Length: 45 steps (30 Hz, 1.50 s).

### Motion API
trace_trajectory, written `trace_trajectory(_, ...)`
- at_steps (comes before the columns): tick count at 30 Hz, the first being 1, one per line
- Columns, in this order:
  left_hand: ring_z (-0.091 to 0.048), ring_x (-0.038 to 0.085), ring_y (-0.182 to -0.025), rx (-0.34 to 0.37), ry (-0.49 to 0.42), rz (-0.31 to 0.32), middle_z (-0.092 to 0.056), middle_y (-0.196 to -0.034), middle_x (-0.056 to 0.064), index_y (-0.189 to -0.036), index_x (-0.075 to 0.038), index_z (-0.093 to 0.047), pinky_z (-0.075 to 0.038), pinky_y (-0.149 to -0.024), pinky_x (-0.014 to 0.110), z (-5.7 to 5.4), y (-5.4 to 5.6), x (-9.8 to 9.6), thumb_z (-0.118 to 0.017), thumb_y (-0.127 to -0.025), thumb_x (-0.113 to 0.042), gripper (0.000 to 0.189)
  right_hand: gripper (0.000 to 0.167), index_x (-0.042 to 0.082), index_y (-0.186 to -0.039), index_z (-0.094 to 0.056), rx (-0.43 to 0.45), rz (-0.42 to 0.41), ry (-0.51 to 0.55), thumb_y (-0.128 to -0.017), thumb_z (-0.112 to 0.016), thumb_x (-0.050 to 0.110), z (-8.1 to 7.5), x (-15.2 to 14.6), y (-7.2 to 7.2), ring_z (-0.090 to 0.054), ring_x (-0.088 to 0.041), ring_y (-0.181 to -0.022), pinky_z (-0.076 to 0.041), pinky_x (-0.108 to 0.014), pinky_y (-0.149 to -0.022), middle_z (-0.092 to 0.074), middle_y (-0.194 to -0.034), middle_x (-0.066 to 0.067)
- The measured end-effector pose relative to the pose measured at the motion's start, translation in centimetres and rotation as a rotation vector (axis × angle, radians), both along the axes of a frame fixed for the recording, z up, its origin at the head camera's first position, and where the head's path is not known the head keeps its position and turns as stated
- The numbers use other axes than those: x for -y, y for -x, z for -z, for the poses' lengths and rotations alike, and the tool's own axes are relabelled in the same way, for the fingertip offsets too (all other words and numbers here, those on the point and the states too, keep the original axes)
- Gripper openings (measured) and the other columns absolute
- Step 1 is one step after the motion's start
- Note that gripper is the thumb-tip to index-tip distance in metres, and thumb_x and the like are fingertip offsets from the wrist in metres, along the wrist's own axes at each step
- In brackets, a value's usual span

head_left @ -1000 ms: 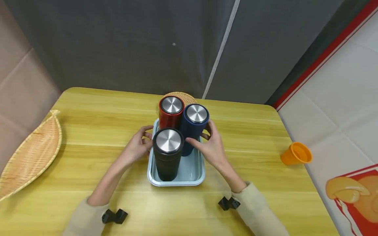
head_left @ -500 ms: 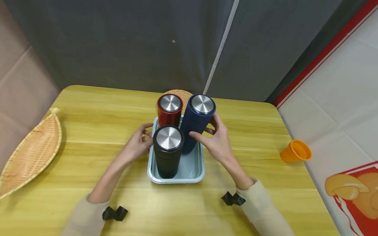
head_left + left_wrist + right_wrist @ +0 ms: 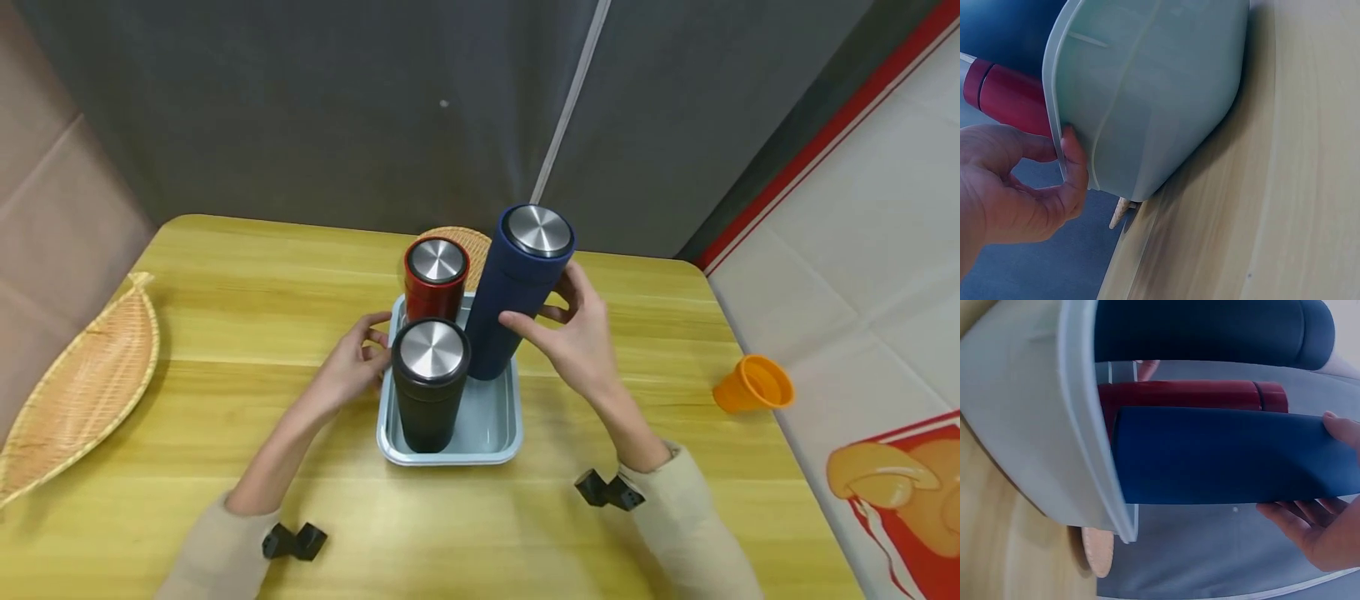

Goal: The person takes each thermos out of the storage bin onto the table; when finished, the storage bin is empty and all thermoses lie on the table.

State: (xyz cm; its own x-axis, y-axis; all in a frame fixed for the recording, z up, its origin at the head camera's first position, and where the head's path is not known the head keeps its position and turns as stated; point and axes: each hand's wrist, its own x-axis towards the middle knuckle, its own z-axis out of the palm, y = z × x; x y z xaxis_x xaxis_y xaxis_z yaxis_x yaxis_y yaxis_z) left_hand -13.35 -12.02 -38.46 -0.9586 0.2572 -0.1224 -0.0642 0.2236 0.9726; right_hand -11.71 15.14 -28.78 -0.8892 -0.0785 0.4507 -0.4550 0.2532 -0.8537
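Note:
A pale blue-grey plastic bin (image 3: 491,457) stands on the table with a black thermos (image 3: 427,417) and a red thermos (image 3: 435,296) upright in it. My right hand (image 3: 581,342) grips a navy blue thermos (image 3: 510,292), thumb on the near side and fingers behind. That thermos leans right, raised above the other two; in the right wrist view the bottom of the blue thermos (image 3: 1222,456) is near the bin's rim. My left hand (image 3: 348,367) pinches the bin's left rim; the left wrist view shows thumb and fingertip on either side of the bin wall (image 3: 1154,94).
A leaf-shaped woven basket (image 3: 82,392) lies at the table's left edge. Behind the bin is a round woven piece (image 3: 476,243), partly hidden. An orange cup (image 3: 750,387) is at the right edge by the tiled wall. A dark grey curtain (image 3: 337,117) hangs behind the table.
My right hand has drawn the blue thermos upward and to the right, tilting it away from the red and black ones. My left hand has stayed on the bin's rim.

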Motion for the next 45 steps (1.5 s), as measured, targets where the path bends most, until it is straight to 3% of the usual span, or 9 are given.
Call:
trace_trajectory(11,-0.055,0.02,-0.072,0.01,0.004,0.008,-0.046,-0.112,0.021,-0.148,-0.001,-0.027,-0.057,-0.055,0.04,-0.2,0.1,-0.1,-0.053,-0.095,0.0,0.059,0.069,0.001,-0.133,-0.05,-0.024,0.039,0.009,-0.072,-0.081,-0.006,-1.3,-1.5,0.5,-0.06,-0.022,-0.101,-0.058,-0.027,-0.076,-0.059,-0.118,-0.006)
trace_trajectory(20,-0.055,0.018,-0.071,0.026,-0.02,0.005,-0.046,-0.111,0.021,-0.147,-0.001,-0.028,-0.057,-0.055,0.042,0.1,0.0,-0.3,-0.054,-0.094,0.0,0.059,0.064,0.004,-0.132,-0.052,-0.043,0.159,-0.04,-0.075,-0.081,0.001,-1.4,-3.8,0.7,-0.06,-0.019,-0.099,-0.057,-0.023,-0.076,-0.06,-0.118,-0.003)
trace_trajectory(31,-0.057,0.019,-0.069,0.034,-0.009,0.0,-0.046,-0.112,0.02,-0.147,-0.004,-0.029,-0.057,-0.058,0.045,0.0,0.2,0.0,-0.054,-0.095,-0.002,0.059,0.067,0.007,-0.135,-0.051,0.004,0.283,-0.144,-0.076,-0.083,0.014,0.1,-5.4,1.6,-0.059,-0.016,-0.102,-0.056,-0.025,-0.08,-0.059,-0.121,-0.004)
trace_trajectory(40,-0.054,0.018,-0.067,0.03,-0.01,-0.001,-0.045,-0.112,0.02,-0.147,-0.003,-0.029,-0.057,-0.056,0.041,-0.1,0.4,-0.3,-0.052,-0.094,0.001,0.058,0.068,0.004,-0.134,-0.049,0.05,0.232,-0.109,-0.076,-0.084,0.014,2.7,-6.1,3.9,-0.059,-0.02,-0.105,-0.056,-0.03,-0.084,-0.058,-0.121,-0.009)
trace_trajectory(45,-0.054,0.015,-0.064,0.028,-0.017,0.004,-0.045,-0.111,0.02,-0.147,-0.001,-0.028,-0.056,-0.054,0.039,-0.2,0.3,-0.2,-0.053,-0.094,0.002,0.059,0.066,-0.006,-0.134,-0.046,0.123,0.213,-0.071,-0.077,-0.08,0.003,2.3,-5.1,3.1,-0.057,-0.024,-0.104,-0.055,-0.038,-0.087,-0.057,-0.121,-0.018)
